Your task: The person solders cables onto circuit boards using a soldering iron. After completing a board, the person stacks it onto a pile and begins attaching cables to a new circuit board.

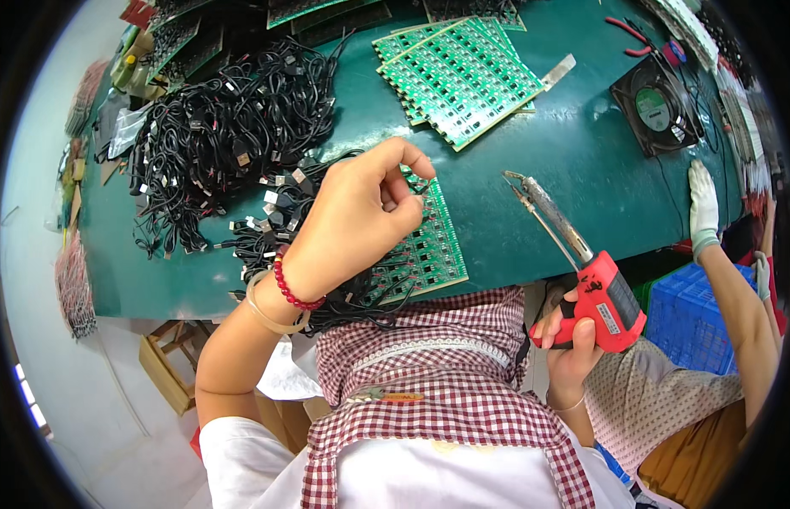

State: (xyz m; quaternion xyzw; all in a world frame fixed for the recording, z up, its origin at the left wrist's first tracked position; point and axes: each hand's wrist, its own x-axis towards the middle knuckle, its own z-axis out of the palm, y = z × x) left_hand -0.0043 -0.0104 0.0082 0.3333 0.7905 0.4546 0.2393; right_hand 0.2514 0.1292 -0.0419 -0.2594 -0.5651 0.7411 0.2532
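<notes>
My right hand is wrapped round the red handle of a soldering gun. Its metal tip points up and left, above the green table, apart from the boards. My left hand is raised over a green circuit board panel near the table's front edge. Thumb and index finger are pinched together; a small dark bit shows at their tips, too small to name. Black cables with metal plugs lie beside and under this hand, and some run over the panel's near left part.
A large heap of black cables covers the left of the table. Green panels are stacked at the back. A black fan and red-handled pliers lie at the right, near a co-worker's gloved hand. Below is a blue crate.
</notes>
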